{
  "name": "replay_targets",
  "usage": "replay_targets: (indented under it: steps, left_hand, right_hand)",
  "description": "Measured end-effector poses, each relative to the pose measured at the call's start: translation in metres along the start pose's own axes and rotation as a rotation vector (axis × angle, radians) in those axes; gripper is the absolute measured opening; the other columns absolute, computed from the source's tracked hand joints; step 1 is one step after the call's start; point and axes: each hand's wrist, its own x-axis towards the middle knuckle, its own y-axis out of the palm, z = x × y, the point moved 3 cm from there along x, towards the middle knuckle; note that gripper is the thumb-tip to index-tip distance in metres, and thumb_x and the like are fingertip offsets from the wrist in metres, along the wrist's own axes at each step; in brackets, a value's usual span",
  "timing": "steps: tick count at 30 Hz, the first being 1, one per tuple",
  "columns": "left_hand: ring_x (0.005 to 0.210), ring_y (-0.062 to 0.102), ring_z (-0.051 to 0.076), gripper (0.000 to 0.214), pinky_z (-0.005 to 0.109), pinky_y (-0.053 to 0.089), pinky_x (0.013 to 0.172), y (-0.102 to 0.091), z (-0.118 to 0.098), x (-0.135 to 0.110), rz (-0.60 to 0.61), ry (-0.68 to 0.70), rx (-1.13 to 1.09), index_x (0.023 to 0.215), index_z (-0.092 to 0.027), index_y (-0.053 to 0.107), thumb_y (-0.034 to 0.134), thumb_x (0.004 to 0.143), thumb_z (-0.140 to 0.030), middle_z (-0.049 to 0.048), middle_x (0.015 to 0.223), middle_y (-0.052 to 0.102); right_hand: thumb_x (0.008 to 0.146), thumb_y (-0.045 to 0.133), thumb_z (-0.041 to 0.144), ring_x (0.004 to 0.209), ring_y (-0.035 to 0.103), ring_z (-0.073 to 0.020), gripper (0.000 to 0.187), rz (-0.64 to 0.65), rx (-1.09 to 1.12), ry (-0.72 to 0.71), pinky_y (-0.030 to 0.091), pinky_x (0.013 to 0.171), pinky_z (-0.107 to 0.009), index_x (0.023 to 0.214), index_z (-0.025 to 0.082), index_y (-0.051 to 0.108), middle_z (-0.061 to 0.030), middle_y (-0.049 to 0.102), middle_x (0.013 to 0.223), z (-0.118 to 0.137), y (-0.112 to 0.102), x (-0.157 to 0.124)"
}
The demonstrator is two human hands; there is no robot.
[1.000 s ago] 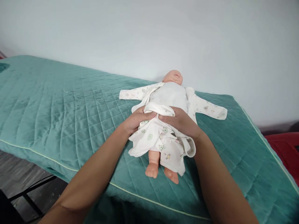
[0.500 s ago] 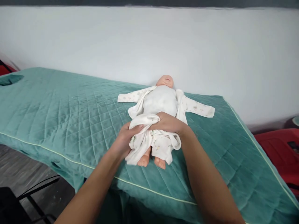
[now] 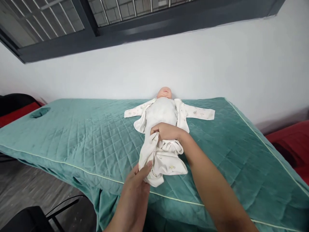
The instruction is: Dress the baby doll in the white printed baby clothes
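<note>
Head view: doll (image 3: 161, 112) lies lengthwise near-to-far, its trousers (image 3: 169, 163) gripped by right hand (image 3: 167, 131) farther out, left hand (image 3: 138, 182) nearer.

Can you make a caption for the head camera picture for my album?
Left hand and right hand hold printed white clothing over a doll lying on a green quilted cover.

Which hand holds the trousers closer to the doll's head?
The right hand: its fingers grip the white printed trousers high up, by the doll's torso. The left hand holds them lower, nearer the green cover's front edge.
</note>
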Motion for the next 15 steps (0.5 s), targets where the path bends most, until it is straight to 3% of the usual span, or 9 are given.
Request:
replay_targets:
  steps: [3,7,12,15]
  left_hand:
    - [0.106,0.069,0.030,0.050,0.038,0.055,0.091,-0.019,0.023,0.002,-0.103,-0.005,-0.031,0.120,-0.014,0.071,0.080,0.075,-0.034,0.0129,0.106,0.075]
    - [0.096,0.071,0.028,0.049,0.034,0.057,0.081,-0.055,0.042,0.008,-0.232,0.009,-0.005,0.107,-0.015,0.073,0.088,0.064,-0.035,0.0103,0.098,0.076]
    - [0.073,0.065,0.014,0.040,0.023,0.049,0.062,-0.075,0.025,0.013,-0.254,0.099,0.189,0.102,-0.017,0.072,0.082,0.072,-0.041,0.0038,0.090,0.073]
    - [0.062,0.057,0.011,0.044,0.021,0.039,0.052,-0.079,0.015,0.022,-0.241,0.058,0.306,0.100,-0.016,0.072,0.081,0.071,-0.047,0.0020,0.083,0.071]
  right_hand:
    - [0.062,0.066,0.018,0.077,0.060,-0.0138,0.016,0.020,-0.021,0.041,0.040,0.068,-0.023,0.078,0.017,0.069,0.0020,0.070,0.082,-0.002,0.000,0.000]
    - [0.060,0.072,0.022,0.075,0.059,-0.0137,0.017,0.062,-0.041,0.096,0.039,0.063,-0.022,0.077,0.018,0.069,0.0033,0.070,0.081,0.000,0.004,-0.002]
    - [0.061,0.076,0.027,0.076,0.060,-0.0137,0.020,0.071,-0.025,0.086,0.039,0.064,-0.021,0.078,0.019,0.070,0.0036,0.070,0.081,0.004,0.005,-0.003]
    - [0.061,0.076,0.029,0.075,0.059,-0.0135,0.021,0.069,-0.043,0.104,0.038,0.063,-0.021,0.078,0.019,0.069,0.0039,0.069,0.079,0.005,0.005,-0.003]
